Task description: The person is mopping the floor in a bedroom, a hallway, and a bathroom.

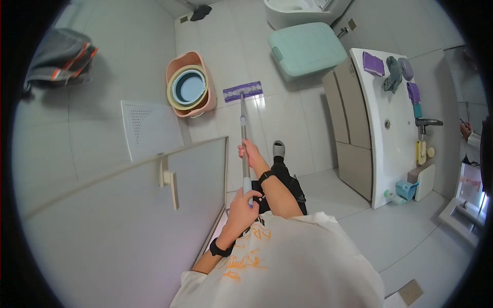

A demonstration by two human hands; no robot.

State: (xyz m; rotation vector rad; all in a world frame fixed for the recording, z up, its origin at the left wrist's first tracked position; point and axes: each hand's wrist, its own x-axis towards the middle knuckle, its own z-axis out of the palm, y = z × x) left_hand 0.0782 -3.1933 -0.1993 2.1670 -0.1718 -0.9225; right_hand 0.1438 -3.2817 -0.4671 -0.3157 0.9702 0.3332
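A flat mop (245,134) with a long grey pole reaches away from me over the tiled floor. Its mop head (243,92), purple-edged with a grey middle, lies flat on the light tiles. My left hand (242,211) is closed around the light grip at the pole's near end, close to my body. Farther up the pole, my right hand (250,152) wraps around the shaft. Both wrists wear black bands.
Left of the mop head stand nested basins (189,87) in a pink tub. A mint-green lidded box (308,50) and a toilet (292,15) are at the far right. A sink cabinet (354,128) lines the right; an open door (195,179) stands at left.
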